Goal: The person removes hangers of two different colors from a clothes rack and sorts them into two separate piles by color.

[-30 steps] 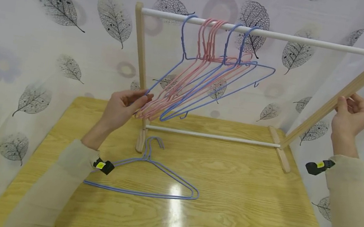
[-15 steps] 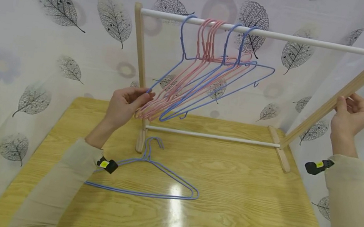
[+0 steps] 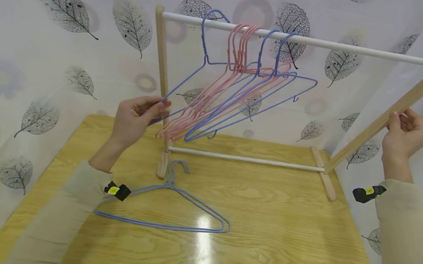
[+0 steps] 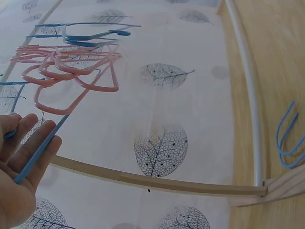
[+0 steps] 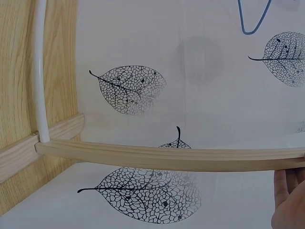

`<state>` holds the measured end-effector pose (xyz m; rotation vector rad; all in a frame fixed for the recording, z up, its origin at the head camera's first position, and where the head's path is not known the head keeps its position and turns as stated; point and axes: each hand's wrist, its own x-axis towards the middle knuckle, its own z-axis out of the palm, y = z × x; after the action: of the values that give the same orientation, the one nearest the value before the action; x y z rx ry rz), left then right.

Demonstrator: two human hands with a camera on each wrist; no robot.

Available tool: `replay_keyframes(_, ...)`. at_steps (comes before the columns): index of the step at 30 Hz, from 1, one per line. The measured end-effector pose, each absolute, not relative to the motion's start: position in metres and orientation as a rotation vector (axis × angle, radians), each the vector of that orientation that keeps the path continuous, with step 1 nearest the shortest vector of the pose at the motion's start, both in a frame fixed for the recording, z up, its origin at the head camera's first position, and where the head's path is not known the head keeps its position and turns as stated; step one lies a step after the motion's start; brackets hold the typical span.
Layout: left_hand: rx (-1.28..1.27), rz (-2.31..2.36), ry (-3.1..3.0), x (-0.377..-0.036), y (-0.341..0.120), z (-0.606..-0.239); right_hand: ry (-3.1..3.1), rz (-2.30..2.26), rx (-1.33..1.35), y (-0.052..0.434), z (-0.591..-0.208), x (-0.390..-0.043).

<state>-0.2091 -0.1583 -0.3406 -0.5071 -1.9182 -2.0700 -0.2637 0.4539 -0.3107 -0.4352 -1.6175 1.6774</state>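
Holding blue hanger (image 3: 185, 81) by its near end, left hand (image 3: 132, 118); right hand (image 3: 407, 134) grips post (image 3: 365, 137). Hook (image 3: 202, 34) arches over rail (image 3: 329, 44), contact unclear.

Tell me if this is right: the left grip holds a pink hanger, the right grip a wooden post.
Not pink: the head view shows the left grip holding a blue hanger. The right grip does hold a wooden post.
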Motion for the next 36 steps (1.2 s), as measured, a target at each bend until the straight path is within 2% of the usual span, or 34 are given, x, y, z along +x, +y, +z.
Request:
replay_keyframes(7, -0.539, -2.028, -1.879, -0.197, -0.177, -0.335, -1.609, 1.699, -0.451, 0.454, -0.309, -0.263)
replay_keyframes(16, -0.456, -2.021, -1.936, -0.172, -0.208, -0.342, -1.620, 1.685, -0.447, 0.451, -0.309, -0.262)
replay_keyframes(36, -0.475, -1.989, -2.278, -0.142, -0.262, -0.400, -1.603, 1.706, -0.442, 0.453, -0.309, -0.263)
